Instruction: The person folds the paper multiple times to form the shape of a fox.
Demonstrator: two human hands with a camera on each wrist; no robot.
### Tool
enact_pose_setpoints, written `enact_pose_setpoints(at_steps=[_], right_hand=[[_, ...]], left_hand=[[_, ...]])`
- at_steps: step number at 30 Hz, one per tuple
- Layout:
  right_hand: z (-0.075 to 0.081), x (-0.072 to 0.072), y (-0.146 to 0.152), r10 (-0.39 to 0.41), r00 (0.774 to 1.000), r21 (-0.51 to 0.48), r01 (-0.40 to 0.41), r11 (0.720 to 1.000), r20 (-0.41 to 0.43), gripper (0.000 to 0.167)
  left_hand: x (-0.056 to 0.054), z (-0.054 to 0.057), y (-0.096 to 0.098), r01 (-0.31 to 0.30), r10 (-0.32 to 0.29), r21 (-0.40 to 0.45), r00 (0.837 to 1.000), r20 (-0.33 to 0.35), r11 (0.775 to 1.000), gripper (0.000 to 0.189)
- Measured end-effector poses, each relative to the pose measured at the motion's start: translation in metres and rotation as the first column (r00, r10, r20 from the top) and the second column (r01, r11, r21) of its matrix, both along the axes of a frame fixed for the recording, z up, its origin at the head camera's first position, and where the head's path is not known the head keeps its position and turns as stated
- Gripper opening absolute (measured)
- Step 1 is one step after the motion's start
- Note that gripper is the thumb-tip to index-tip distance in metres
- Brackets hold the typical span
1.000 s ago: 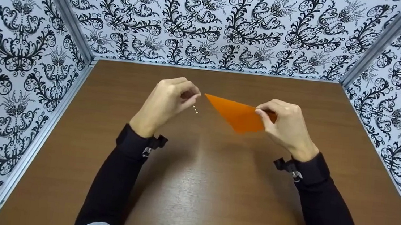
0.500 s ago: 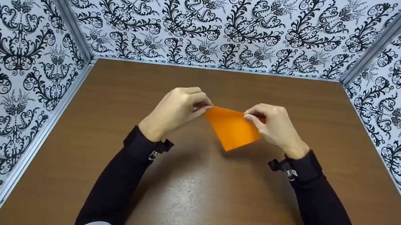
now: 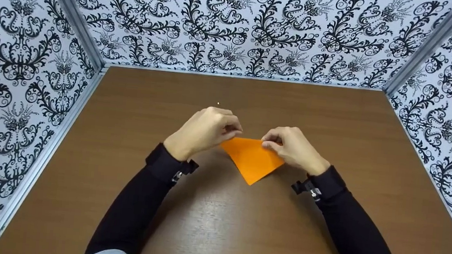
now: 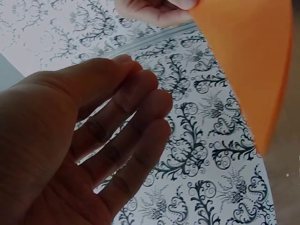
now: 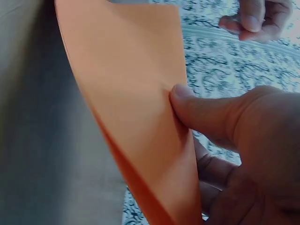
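An orange sheet of paper, folded into layers, hangs with a corner pointing down in the head view. My right hand pinches its upper edge; in the right wrist view the thumb lies on the face of the paper, with fingers behind. My left hand is near the paper's upper left corner, overlapping it in the head view. In the left wrist view its fingers are loosely bent, thumb close to the index finger, with nothing seen between them and the paper apart from them.
Under the hands is a brown wooden table. A tiny white speck shows beyond my left hand. Patterned black-and-white walls with grey metal corner posts enclose the back and sides.
The right hand has brought the paper left and toward me, its corner swinging downward. The left hand moved right and nearer, met the paper's corner half a second ago, and is now apart from it.
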State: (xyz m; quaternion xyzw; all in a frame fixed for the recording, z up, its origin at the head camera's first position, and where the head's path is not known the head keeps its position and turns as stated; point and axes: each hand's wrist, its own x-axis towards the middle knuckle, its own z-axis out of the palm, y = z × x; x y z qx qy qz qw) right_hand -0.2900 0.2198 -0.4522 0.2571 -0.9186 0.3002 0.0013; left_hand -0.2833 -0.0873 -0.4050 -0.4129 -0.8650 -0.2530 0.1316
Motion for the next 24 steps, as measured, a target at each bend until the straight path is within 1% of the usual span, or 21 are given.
enact_pose_setpoints(at_steps=[5, 8, 12, 15, 17, 21, 24], right_hand=[[-0.016, -0.004, -0.006, -0.001, 1.000, 0.066, 0.003, 0.998, -0.028, 0.014], [-0.023, -0.005, -0.008, -0.004, 0.999, 0.100, 0.008, 0.995, -0.037, 0.016], [-0.031, -0.005, -0.009, -0.003, 1.000, 0.118, 0.006, 0.993, -0.028, 0.019], [-0.034, -0.004, -0.009, -0.005, 1.000, 0.135, 0.008, 0.991, -0.021, 0.019], [-0.036, -0.004, -0.009, -0.007, 1.000, 0.148, 0.010, 0.989, -0.022, 0.018], [-0.037, -0.003, -0.009, -0.016, 0.999, 0.156, 0.020, 0.987, -0.029, 0.019], [-0.038, -0.004, -0.010, -0.022, 0.999, 0.152, 0.028, 0.988, -0.042, 0.019]], left_hand=[[-0.002, -0.009, 0.005, 0.012, -0.009, -0.052, 0.999, 0.052, 0.999, 0.007], [-0.003, -0.016, 0.009, 0.017, -0.007, -0.114, 0.996, 0.090, 0.993, 0.009], [-0.002, -0.026, 0.016, 0.026, 0.011, -0.213, 0.985, 0.171, 0.977, 0.013], [0.000, -0.034, 0.024, 0.043, 0.015, -0.272, 0.978, 0.206, 0.961, 0.016], [0.000, -0.039, 0.029, 0.063, 0.004, -0.303, 0.977, 0.215, 0.951, 0.017], [0.001, -0.048, 0.036, 0.112, -0.041, -0.337, 0.976, 0.212, 0.935, 0.015], [0.001, -0.054, 0.038, 0.121, -0.050, -0.364, 0.978, 0.201, 0.924, 0.014]])
